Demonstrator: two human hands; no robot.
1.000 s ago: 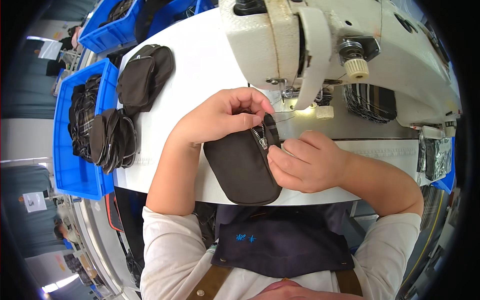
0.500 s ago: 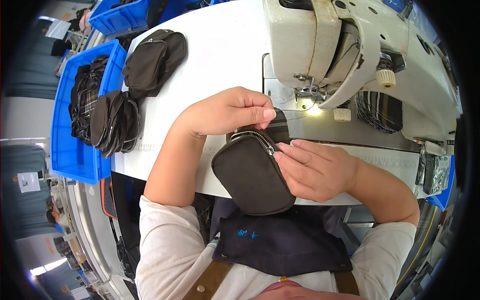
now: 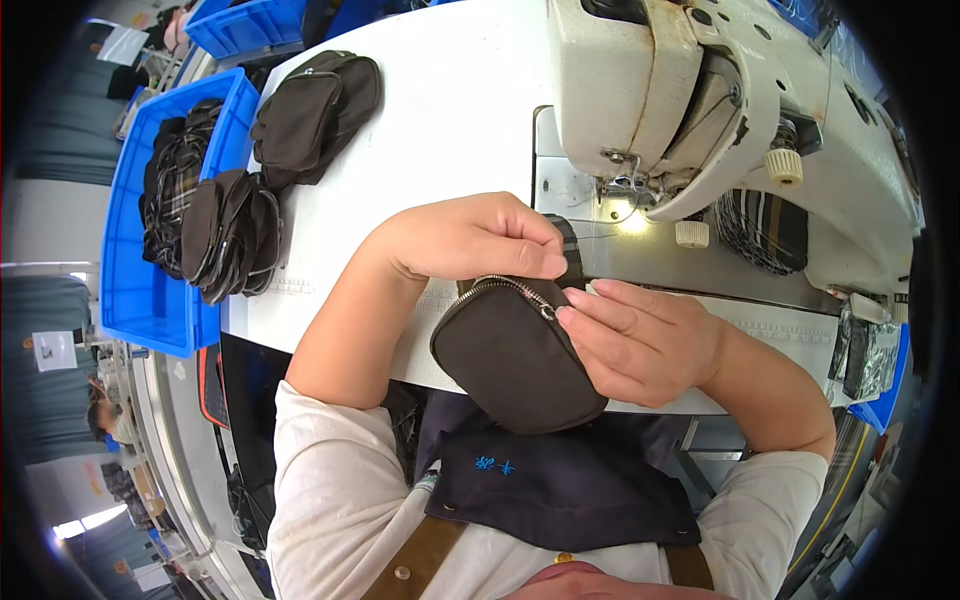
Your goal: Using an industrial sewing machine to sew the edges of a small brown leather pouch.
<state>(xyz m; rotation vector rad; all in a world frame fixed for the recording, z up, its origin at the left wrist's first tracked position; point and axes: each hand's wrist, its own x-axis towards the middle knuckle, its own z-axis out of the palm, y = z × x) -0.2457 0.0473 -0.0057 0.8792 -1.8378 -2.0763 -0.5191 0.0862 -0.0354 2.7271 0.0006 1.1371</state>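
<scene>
A dark brown zippered pouch hangs partly over the table's front edge, its metal zip curving along the top. My left hand is closed at the pouch's far edge, thumb pressed against the curled fingers; a plaid piece of fabric shows just beyond it. My right hand grips the pouch's right side, fingertips beside the silver zip pull. The sewing machine's lit needle area lies just past both hands, and a thread runs from there toward the pouch.
Dark pouches are piled on the white table at the left. A blue bin beside it holds more, with a stack at its edge. Plaid pieces lie under the sewing machine's arm. Bagged items are at right.
The pouch and both hands have shifted slightly right and nearer me. My left hand has lowered a little toward the zip. The whole view has also moved slightly.
</scene>
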